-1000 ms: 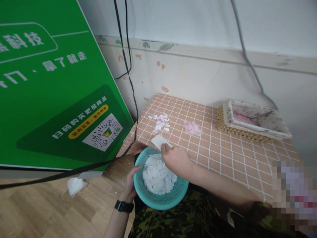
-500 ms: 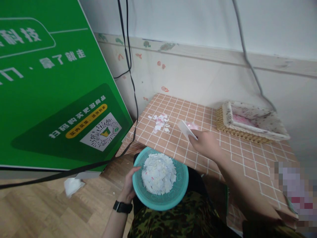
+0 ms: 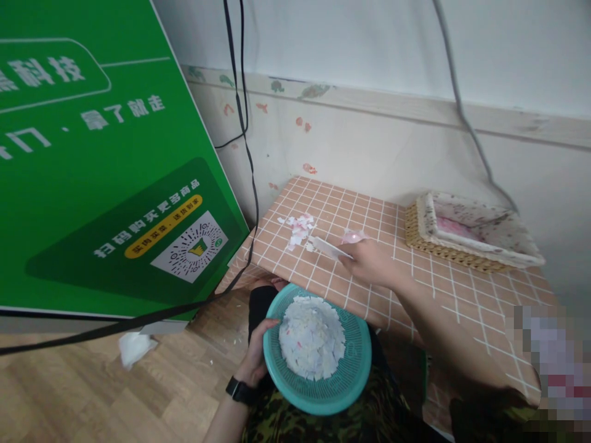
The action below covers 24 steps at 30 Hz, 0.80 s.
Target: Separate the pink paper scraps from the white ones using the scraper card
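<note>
White card (image 3: pixel 329 248), one: over the tabletop (image 3: pixel 369 212), near end grasped in the fingers of the right hand (image 3: pixel 367 263), far end at the edge of a loose pile of white and pale-pink scraps (image 3: pixel 300 229); whether card and scraps touch cannot be told.
Pink pile (image 3: pixel 353 236), one: just beyond the right hand, partly hidden by it.
Teal basket (image 3: pixel 357 344), round, perforated: in front of the tabletop, over the person's lap, its left rim gripped by the left hand (image 3: pixel 259 354); contents, a heap of torn white paper (image 3: pixel 311 337).
Wicker basket (image 3: pixel 455 254), oblong, cloth-lined: tabletop, right, near the wall; pink matter inside.
Green panel (image 3: pixel 69 203), lettered, with square code: left of the tabletop.
Crumpled white item (image 3: pixel 135 349): wood-look floor.
</note>
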{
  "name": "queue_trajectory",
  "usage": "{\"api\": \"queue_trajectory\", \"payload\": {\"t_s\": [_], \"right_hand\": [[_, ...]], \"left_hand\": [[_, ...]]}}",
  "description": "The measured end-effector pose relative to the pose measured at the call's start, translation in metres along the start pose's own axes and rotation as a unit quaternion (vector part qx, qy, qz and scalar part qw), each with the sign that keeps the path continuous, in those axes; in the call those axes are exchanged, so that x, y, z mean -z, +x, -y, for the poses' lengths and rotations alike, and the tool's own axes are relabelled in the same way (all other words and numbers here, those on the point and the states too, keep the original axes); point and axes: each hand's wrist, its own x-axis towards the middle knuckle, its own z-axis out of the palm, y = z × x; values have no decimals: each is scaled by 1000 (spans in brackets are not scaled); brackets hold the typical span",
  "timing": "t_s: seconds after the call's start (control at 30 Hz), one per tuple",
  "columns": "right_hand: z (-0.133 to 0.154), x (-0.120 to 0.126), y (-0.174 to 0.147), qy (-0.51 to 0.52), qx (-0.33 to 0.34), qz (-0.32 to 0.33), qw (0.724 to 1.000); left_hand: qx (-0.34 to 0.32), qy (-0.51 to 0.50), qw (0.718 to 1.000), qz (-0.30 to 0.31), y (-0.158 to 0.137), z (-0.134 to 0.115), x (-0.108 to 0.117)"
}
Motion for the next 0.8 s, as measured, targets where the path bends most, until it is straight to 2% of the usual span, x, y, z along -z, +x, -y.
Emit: {"api": "queue_trajectory", "payload": {"t_s": [0.17,0.33,0.5,0.8], "right_hand": [[3,1,1,4,-16,-9,1000],[12,-4,-1,20,-2,33,999],[14,-2,-8,37,-4,-7,999],[24,-4,-8,93,57,38,993]], "left_hand": [[29,-4,1000,3,1,4,-2],[19,4,1000,-2,2,7,0],[23,21,1000,4,2,7,0],[14,24,1000,3,2,4,1]]}}
